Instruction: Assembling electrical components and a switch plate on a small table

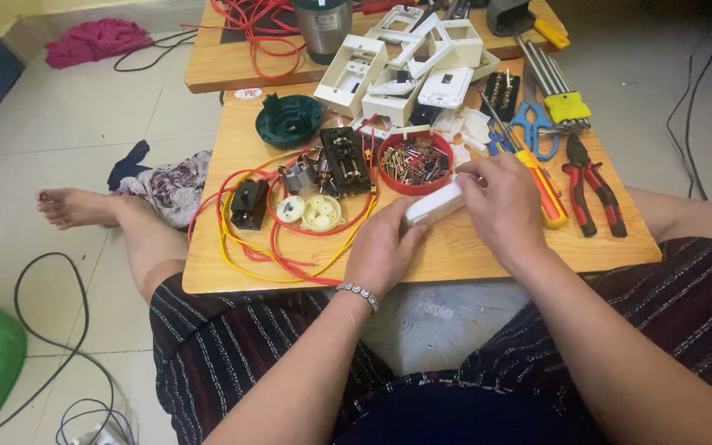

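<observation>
Both hands hold a white plastic casing point(433, 203) just above a low wooden table point(471, 247). My left hand point(385, 247), with a beaded bracelet at the wrist, grips its near end. My right hand point(504, 206) covers its far end from above. Just behind the casing stands a red round dish of small metal screws point(414, 161). A yellow and red screwdriver point(542, 191) lies by my right hand.
Red and yellow wires point(278, 247), a black motor assembly point(346, 158), white gears point(321, 212) and a dark green round part point(289, 119) lie at left. White casings point(397, 66) pile at the back. Red pliers point(593, 188) and blue scissors point(535, 125) lie at right.
</observation>
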